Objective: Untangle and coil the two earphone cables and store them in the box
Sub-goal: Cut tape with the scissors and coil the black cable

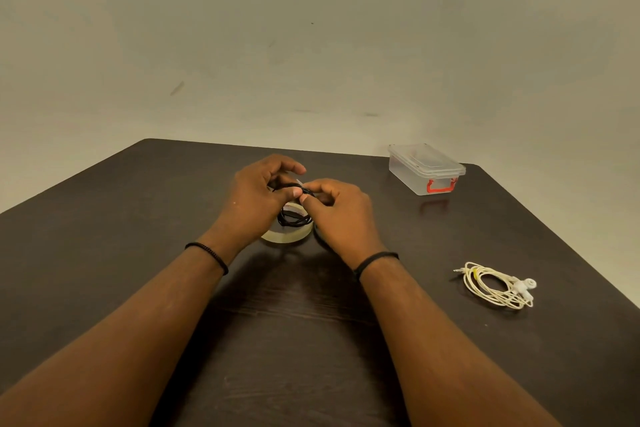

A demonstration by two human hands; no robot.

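Box [426, 168] sits far right; white earphones [498, 284] lie nearer, tape roll [286, 236] central.

Legible text, labels, brands, numbers, signs: none on the clear box [425, 168], tape roll [286, 236], white earphones [497, 285] or table [104, 218].

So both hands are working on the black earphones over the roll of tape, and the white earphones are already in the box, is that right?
Not quite. The head view shows the white earphones lying coiled on the table, near the right arm, not in the box, which stands shut at the far right. The left hand and right hand do hold the black earphones over the tape roll.
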